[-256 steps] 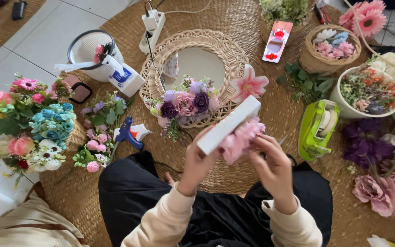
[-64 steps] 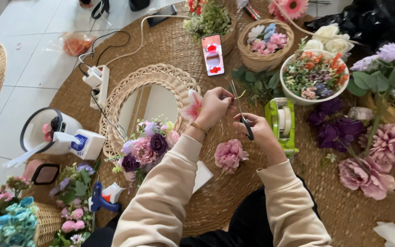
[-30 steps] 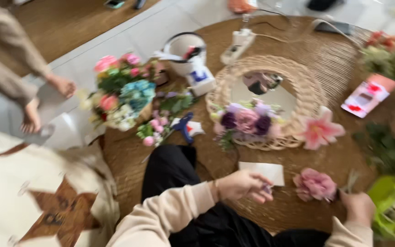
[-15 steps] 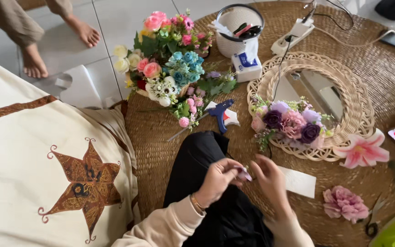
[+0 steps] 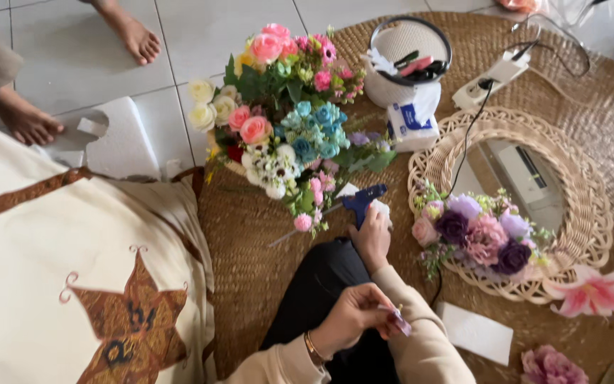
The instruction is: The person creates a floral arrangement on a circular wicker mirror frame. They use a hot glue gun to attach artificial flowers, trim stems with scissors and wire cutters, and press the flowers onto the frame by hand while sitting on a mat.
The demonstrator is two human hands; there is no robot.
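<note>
My right hand (image 5: 372,237) reaches forward and grips the blue glue gun (image 5: 361,200), which lies on the woven mat beside the flower bunch. Closer to my lap, my left hand (image 5: 350,321), with a bracelet at the wrist, pinches a small pink-purple flower piece (image 5: 400,322). To the right lies a round rattan-framed mirror (image 5: 577,185), with purple and pink flowers (image 5: 479,235) along its lower left rim. A pink lily (image 5: 594,293) rests at its lower right edge.
A basket of mixed artificial flowers (image 5: 282,121) stands ahead. Behind it are a white bucket of tools (image 5: 407,60), a power strip (image 5: 499,71) and a cable. A white card (image 5: 476,333), a pink bloom (image 5: 550,366), a cream cloth (image 5: 72,277) and another person's bare feet (image 5: 131,34) are nearby.
The view swung left from the mirror area. Both hands were together over my lap half a second ago; now my right hand has reached forward onto the glue gun while the left keeps the flower piece.
</note>
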